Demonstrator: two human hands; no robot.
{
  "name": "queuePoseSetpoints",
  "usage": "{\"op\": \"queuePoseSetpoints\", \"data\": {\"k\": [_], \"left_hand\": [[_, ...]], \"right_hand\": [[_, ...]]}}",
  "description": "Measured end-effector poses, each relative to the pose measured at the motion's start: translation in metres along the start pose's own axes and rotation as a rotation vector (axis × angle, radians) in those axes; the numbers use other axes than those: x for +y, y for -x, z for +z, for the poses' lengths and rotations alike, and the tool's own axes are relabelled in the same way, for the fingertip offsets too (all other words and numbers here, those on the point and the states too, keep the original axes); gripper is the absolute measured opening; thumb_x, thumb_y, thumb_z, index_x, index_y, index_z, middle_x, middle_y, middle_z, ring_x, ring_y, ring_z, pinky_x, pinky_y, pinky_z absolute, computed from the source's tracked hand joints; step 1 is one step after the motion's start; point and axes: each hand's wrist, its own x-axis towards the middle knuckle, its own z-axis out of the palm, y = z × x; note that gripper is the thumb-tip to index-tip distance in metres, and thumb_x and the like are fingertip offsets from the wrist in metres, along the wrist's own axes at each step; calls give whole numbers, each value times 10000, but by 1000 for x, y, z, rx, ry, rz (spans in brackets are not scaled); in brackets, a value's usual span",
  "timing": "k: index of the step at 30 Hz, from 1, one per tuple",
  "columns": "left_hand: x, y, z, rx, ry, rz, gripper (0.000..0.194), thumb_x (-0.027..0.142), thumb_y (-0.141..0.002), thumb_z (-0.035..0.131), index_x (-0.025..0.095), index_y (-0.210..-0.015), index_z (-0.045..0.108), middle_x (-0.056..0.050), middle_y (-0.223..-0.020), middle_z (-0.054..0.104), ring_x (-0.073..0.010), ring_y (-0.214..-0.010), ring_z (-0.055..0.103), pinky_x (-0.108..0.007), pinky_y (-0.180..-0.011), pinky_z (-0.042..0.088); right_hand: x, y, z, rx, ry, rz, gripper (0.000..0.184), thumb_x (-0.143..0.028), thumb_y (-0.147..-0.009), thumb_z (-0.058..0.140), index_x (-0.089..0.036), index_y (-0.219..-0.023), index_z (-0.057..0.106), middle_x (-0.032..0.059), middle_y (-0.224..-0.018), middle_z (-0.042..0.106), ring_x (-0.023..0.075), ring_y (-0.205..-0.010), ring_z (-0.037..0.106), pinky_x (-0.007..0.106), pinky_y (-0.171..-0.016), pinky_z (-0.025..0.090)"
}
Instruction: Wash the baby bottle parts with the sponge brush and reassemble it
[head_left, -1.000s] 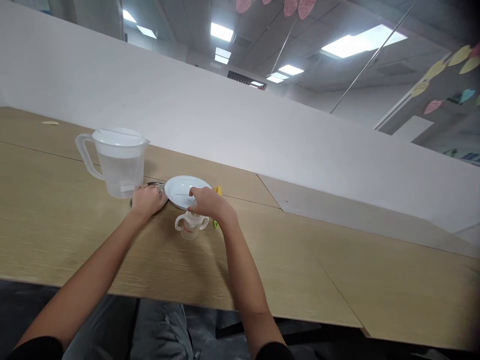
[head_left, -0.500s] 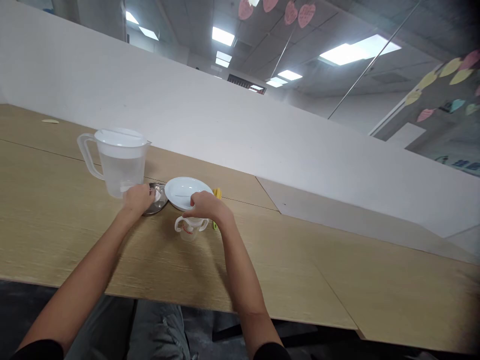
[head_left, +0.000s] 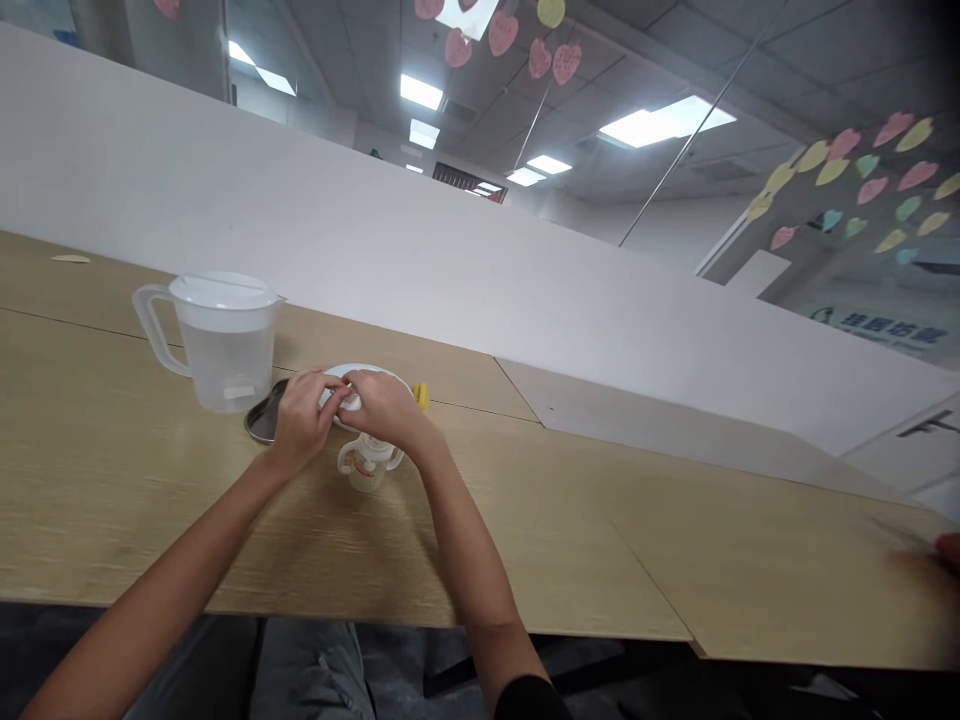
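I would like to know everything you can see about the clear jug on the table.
The jug is clear plastic, standing upright on the light wooden table, with a loop handle at its left and a white lid on top. A small white label shows near its base. Whether it holds water is hard to tell. A metal dish lies close at its right; I cannot tell if they touch. The left hand is near it, not on it.

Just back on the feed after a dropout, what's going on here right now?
A person's left hand and right hand meet over a white plate, fingers around a small white thing too hidden to identify. A lidded plastic jug and a steel dish sit to the left, a two-handled baby cup just in front. A blurred hand, apparently someone else's, shows at the wooden table's right edge.
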Motion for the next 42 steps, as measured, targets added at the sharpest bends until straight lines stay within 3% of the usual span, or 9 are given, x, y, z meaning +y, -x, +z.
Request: {"op": "queuePoseSetpoints", "data": {"k": [7, 12, 16, 21, 25, 28, 32, 36, 42], "left_hand": [[-16, -4, -2, -5, 170, -267, 364, 492, -952, 465, 217, -742, 577, -19, -653, 602, -199, -799, 573, -355, -893, 472], [-4, -3, -2, -72, 104, -253, 396, 517, -936, 430, 229, -698, 561, -18, -633, 609, -199, -735, 575, -409, -986, 448], [9, 1, 2, -36, 68, -228, 390, 520, -924, 439, 236, -682, 551, -23, -639, 624, -201, -690, 576, -430, -967, 462], [16, 2, 2, 27, 121, -106, 354, 482, -931, 499, 229, -698, 586, -15, -659, 643, -189, -699, 598, -398, -889, 491], [12, 2, 1, -3, 143, -219, 385, 537, -924, 491, 212, -760, 616, -38, -752, 665, -203, -807, 625, -391, -909, 480], [5, 7, 6, -122, 326, -356, 459, 572, -932, 432, 185, -1079, 629, -95, -1035, 689, -226, -983, 636, -384, -935, 481], [-1, 18, 19, -453, 629, -450, 762, 616, -890, 458, 200, -1505, 285, -160, -1385, 541, -253, -1202, 574, -409, -1025, 449], [8, 23, 22, -760, 545, -419, 965, 578, -714, 722, 194, -1499, 311, -147, -1311, 597, -304, -1215, 561, -448, -1056, 413], [12, 24, 21, -846, 453, -362, 828, 595, -674, 734, 181, -1346, 483, -115, -1195, 668, -307, -1077, 628, -392, -918, 480]], "right_hand": [[-16, 5, -8, 22, 128, 6, 272, -204, -888, 487, -161, -1126, 611, 101, -1069, 711, 229, -945, 657, 299, -738, 452], [-14, 7, -9, -32, 184, 73, 248, -229, -892, 487, -158, -1081, 630, 116, -1041, 722, 248, -940, 667, 337, -795, 436], [-6, 7, -11, -80, 183, 122, 252, -313, -877, 530, -161, -1026, 666, 108, -972, 739, 254, -949, 668, 397, -920, 376], [-1, 10, -16, -116, 203, 135, 251, -295, -842, 567, -152, -1017, 675, 114, -983, 737, 251, -967, 656, 385, -903, 340], [0, 11, -16, -100, 167, 56, 228, -344, -876, 585, -165, -997, 659, 92, -950, 728, 248, -971, 637, 373, -894, 326], [3, 12, -17, -25, 116, 74, 318, -435, -954, 506, -172, -1097, 613, 95, -994, 711, 242, -998, 610, 372, -921, 312], [13, 15, -26, 186, 71, 242, 328, -408, -1008, 398, -179, -1174, 564, 105, -1079, 661, 241, -1057, 557, 381, -965, 303], [22, 23, -39, 235, -30, 244, 288, -417, -972, 483, -198, -1067, 642, 86, -1150, 594, 223, -1129, 498, 335, -955, 327], [31, 27, -46, -30, -184, 147, 193, -338, -896, 627, -176, -932, 726, 29, -955, 650, 139, -882, 546, 251, -800, 352]]}}
